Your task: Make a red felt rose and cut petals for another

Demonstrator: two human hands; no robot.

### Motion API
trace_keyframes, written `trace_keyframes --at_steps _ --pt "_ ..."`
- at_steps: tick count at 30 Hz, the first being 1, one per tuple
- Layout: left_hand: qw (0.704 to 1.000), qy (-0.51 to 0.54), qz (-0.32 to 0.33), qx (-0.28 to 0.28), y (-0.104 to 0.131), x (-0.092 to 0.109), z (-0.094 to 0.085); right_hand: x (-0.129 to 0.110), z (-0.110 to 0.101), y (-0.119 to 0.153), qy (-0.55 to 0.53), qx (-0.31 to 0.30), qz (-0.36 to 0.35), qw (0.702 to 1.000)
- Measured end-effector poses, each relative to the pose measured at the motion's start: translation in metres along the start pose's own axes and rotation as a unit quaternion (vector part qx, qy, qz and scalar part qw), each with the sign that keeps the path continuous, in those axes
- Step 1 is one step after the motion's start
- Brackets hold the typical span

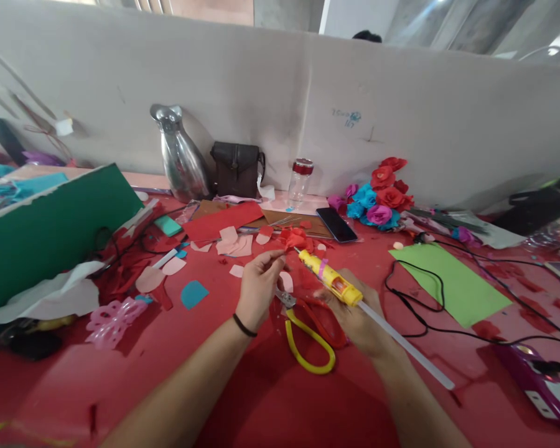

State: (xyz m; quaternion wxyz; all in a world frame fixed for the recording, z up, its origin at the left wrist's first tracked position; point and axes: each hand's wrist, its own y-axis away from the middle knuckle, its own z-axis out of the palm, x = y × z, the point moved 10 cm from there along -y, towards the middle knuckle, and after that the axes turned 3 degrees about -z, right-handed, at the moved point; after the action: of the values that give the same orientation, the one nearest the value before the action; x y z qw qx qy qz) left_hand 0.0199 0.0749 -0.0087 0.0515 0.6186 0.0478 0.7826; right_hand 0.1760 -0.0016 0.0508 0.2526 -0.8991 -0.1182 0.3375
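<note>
R hand [358, 318] has its grip wrapped round the yellow glue gun [329, 275], nozzle aimed fwd; L hand [260, 279] has thumb & finger nipped tight, looks to be on the near edge of the red flower [295, 239], which sits just past the nozzle, mid-counter [280, 407]. Main risk: burnt fingertips, since nozzle's right beside that pinch; a small slip of R wrist or a stray blob of glue wd do it, if gun's hot (can't tell). Too much glue cd also string or stick petals askew. Long glue stick [406, 346] juts out the back over R forearm, so it might get knocked & swing the tip. Scissors [287, 299] lie btwn the hands, right under the work, so a dropped wrist cd catch the handles. Loose pink paper pieces [236, 244] crowd the area beyond L hand & cd pick up drips. Black cord [442, 292] loops over the green sheet [471, 298] on R side; might snag R arm. Phone [336, 224] lies just behind flower, finished-looking bunch [385, 199] beyond R; jar [299, 185], bag [237, 171] & metal jug [184, 160] stand at back, prob out of the way.
</note>
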Motion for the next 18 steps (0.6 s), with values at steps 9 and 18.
trace_keyframes --at_steps 9,18 --pt "0.999 -0.044 0.026 0.004 -0.001 0.002 -0.002 0.001 0.005 0.002 0.044 0.003 0.007 0.999" --pt "0.993 -0.091 0.073 0.020 -0.003 0.009 -0.006 0.009 0.007 0.006 0.045 -0.009 0.033 0.998"
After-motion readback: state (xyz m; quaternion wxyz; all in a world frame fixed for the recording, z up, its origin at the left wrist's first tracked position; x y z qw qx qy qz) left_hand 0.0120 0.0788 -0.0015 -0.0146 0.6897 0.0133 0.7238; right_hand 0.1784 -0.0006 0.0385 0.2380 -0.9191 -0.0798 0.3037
